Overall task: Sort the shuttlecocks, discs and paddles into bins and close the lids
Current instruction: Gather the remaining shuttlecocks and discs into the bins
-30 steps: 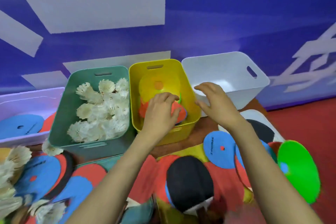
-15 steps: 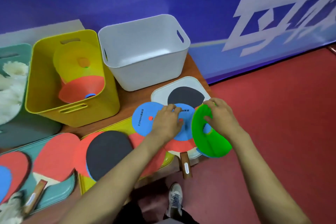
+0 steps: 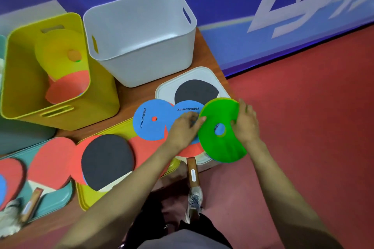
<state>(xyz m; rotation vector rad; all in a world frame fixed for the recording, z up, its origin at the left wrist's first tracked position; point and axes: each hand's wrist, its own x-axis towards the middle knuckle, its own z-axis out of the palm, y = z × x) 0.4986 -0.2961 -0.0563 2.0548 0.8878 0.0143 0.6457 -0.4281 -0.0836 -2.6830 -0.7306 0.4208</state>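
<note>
A green disc [image 3: 221, 143] stands tilted at the table's right edge. My right hand [image 3: 245, 123] grips its right rim, thumb on its face. My left hand [image 3: 183, 129] rests on a blue disc [image 3: 187, 110], its fingertips touching the green disc's left rim. A second blue disc [image 3: 150, 120] lies to the left. Paddles lie around: a black-faced paddle [image 3: 195, 91] on the white lid [image 3: 204, 73], a red paddle under the discs with its handle [image 3: 193, 173] over the table edge, and a black-faced paddle [image 3: 107, 159] on the yellow lid [image 3: 87, 198]. The yellow bin [image 3: 60, 115] holds yellow and orange discs.
The white bin [image 3: 141, 62] stands open and empty behind the discs. Red paddles [image 3: 50, 159] lie on a teal lid [image 3: 60, 198] at the left, with a shuttlecock [image 3: 10, 220] at the lower left corner. Red floor lies right of the table; my shoe [image 3: 193, 202] shows below.
My view swung right from the bins. My hands left the yellow bin and came to the discs by the white lid; the right hand has tilted the green disc further up.
</note>
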